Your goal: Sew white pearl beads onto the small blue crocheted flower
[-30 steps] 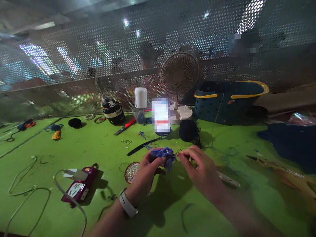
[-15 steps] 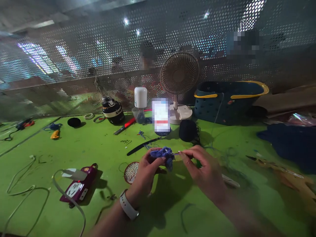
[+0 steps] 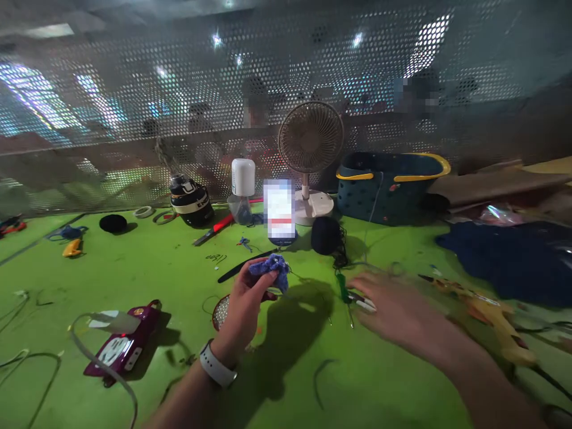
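My left hand [image 3: 246, 293] pinches a small blue crocheted piece [image 3: 271, 268] with loose petal-like ends, raised above the green table. A thread trails from it to the right. My right hand [image 3: 388, 304] is apart from the piece, low over the table, slightly smeared by motion. Its thumb and forefinger lie around a pale, dark-ended tool [image 3: 363, 301]; whether they grip it cannot be made out. A green-handled tool [image 3: 342, 288] with a thin metal shaft lies just left of those fingers. Behind my left hand, a round dish of beads [image 3: 220, 312] is partly hidden.
A dark yarn ball [image 3: 325, 236], a phone [image 3: 279, 208] and a fan [image 3: 313, 205] stand ahead. At right are a basket [image 3: 379, 196], dark cloth [image 3: 509, 256] and a yellow glue gun [image 3: 500, 325]. A purple power strip [image 3: 123, 345] with cables lies left.
My right hand has left the blue crocheted piece and the thin tool it held there, moving right and down to the tools on the table. My left hand keeps hold of the piece.
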Demonstrator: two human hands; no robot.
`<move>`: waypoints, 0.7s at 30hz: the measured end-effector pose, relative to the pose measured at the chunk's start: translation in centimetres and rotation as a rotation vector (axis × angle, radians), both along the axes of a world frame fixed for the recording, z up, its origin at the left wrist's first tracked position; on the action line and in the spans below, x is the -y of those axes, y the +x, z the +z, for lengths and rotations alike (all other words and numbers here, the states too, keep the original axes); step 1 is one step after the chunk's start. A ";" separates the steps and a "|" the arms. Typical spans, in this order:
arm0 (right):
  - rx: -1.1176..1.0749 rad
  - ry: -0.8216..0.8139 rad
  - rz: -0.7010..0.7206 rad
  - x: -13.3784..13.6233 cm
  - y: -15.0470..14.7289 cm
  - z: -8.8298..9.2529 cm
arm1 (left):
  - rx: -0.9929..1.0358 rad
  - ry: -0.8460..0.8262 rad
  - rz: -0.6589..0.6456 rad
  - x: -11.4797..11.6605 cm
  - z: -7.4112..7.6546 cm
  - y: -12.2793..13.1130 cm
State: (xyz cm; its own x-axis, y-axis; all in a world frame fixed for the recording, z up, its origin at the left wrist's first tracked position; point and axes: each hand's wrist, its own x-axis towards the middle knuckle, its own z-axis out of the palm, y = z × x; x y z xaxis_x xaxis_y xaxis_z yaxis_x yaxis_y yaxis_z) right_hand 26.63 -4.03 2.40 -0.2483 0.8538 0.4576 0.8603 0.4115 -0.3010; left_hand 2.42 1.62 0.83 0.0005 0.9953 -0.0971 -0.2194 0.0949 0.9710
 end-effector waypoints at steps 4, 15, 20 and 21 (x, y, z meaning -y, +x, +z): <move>0.269 -0.279 -0.126 0.8 2.5 -1.0 | 0.014 -0.009 -0.005 0.3 0.7 0.1; -0.853 -0.775 -0.133 0.3 1.9 0.3 | 0.104 -0.095 -0.041 0.6 1.0 0.5; -1.524 -1.033 0.097 -0.1 -1.4 -0.9 | 0.185 -0.216 -0.061 0.5 0.8 0.2; -1.561 -1.059 0.110 -0.3 -2.1 -0.9 | 0.211 -0.251 -0.064 0.5 0.8 0.2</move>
